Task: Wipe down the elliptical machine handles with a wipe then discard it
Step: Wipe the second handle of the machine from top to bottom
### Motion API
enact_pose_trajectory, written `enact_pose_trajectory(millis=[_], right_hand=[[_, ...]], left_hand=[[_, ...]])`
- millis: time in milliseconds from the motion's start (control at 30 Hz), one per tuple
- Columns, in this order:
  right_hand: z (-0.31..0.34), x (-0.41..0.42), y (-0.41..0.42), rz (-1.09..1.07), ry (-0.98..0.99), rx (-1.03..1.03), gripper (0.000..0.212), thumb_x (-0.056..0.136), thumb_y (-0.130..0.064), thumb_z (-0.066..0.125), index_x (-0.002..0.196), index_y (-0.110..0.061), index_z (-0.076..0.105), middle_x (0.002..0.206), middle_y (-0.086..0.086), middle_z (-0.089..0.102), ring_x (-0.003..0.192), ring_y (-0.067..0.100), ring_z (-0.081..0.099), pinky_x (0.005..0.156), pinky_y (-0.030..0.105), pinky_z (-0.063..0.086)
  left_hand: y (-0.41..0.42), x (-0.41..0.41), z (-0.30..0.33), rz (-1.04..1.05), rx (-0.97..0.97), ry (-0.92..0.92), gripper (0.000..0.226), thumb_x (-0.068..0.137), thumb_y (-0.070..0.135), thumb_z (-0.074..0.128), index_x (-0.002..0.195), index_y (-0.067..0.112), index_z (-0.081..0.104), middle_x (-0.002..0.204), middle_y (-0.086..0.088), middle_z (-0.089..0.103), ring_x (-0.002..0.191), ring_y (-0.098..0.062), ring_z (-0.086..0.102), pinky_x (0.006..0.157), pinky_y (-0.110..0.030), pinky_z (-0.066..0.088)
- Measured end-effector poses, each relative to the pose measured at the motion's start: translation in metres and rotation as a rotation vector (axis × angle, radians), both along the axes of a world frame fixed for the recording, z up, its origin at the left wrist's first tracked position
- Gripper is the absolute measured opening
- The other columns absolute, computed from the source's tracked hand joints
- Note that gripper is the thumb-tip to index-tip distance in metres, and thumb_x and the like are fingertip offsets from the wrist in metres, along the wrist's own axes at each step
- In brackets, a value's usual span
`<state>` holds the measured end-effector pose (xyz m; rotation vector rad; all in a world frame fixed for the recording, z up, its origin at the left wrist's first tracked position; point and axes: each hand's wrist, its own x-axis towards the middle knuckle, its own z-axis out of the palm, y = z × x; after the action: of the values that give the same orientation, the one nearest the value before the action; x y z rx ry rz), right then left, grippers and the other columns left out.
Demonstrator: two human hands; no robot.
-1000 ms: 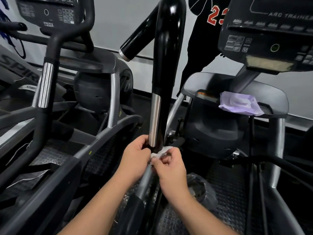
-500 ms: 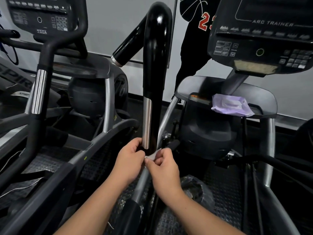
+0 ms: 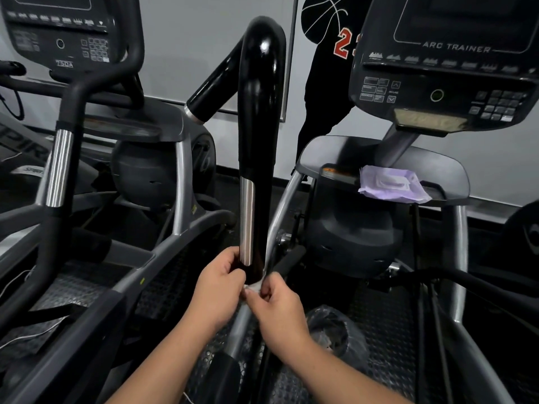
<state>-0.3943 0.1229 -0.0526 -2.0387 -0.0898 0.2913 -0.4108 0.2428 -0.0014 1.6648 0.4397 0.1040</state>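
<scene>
— Two hands, one wipe. How far along would you put it?

— Partway, I'd judge. The left hand [image 3: 217, 282] is curled round the very bottom of the black handle [image 3: 261, 135], just below the steel strip [image 3: 246, 220]. The right hand [image 3: 275, 307] pinches the white wipe [image 3: 254, 285] between thumb and fingertips, right against the handle's lower end. Both hands touch the wipe, which is bunched small between them.

— So this handle is done?

— The wipe sits at the bottom of the grip, which suggests the run down this handle is at its end, but I cannot tell from here whether the curved top was covered; it shines, though gloss alone proves nothing.

— And what is left?

— Nothing shows whether the machine's other handle has had the wipe. The short black bar [image 3: 210, 94] angling off behind the main one also belongs to the set, by my reading. Then the discard: a dark bag [image 3: 335, 330] lies on the rubber floor just right of the right hand, likely the bin, though its contents are unclear.

— More wipes if needed?

— A purple wipe packet [image 3: 390, 185] rests on the grey tray [image 3: 449, 170] beneath the Arc Trainer console [image 3: 443, 68], well apart from the hands.
</scene>
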Motion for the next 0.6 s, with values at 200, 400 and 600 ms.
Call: enact_pose_trajectory(millis=[200, 400, 600], right_hand=[[0.004, -0.003, 0.004, -0.019, 0.019, 0.103, 0.038, 0.090, -0.043, 0.068, 0.071, -0.023, 0.043, 0.054, -0.013, 0.051, 0.050, 0.002, 0.041, 0.051, 0.026, 0.035], [0.006, -0.005, 0.006, -0.070, -0.001, 0.197, 0.031, 0.092, -0.033, 0.067, 0.071, -0.019, 0.050, 0.072, -0.009, 0.058, 0.062, 0.002, 0.051, 0.063, 0.026, 0.046], [0.007, -0.003, -0.004, -0.035, -0.064, 0.219, 0.017, 0.095, -0.010, 0.058, 0.082, -0.020, 0.060, 0.097, -0.004, 0.056, 0.088, 0.003, 0.057, 0.080, 0.019, 0.045]], left_hand=[[-0.001, -0.015, -0.010, 0.102, 0.050, -0.062, 0.047, 0.090, -0.006, 0.052, 0.116, 0.030, 0.070, 0.104, 0.007, 0.073, 0.092, -0.002, 0.067, 0.081, -0.021, 0.052], [-0.027, -0.036, -0.039, 0.278, 0.278, -0.113, 0.027, 0.086, 0.010, 0.071, 0.092, 0.035, 0.062, 0.096, 0.007, 0.061, 0.083, -0.003, 0.061, 0.072, -0.018, 0.049], [-0.030, -0.027, -0.043, 0.381, 0.188, -0.079, 0.026, 0.087, 0.005, 0.067, 0.092, 0.029, 0.059, 0.089, 0.005, 0.066, 0.076, -0.006, 0.062, 0.068, -0.024, 0.048]])
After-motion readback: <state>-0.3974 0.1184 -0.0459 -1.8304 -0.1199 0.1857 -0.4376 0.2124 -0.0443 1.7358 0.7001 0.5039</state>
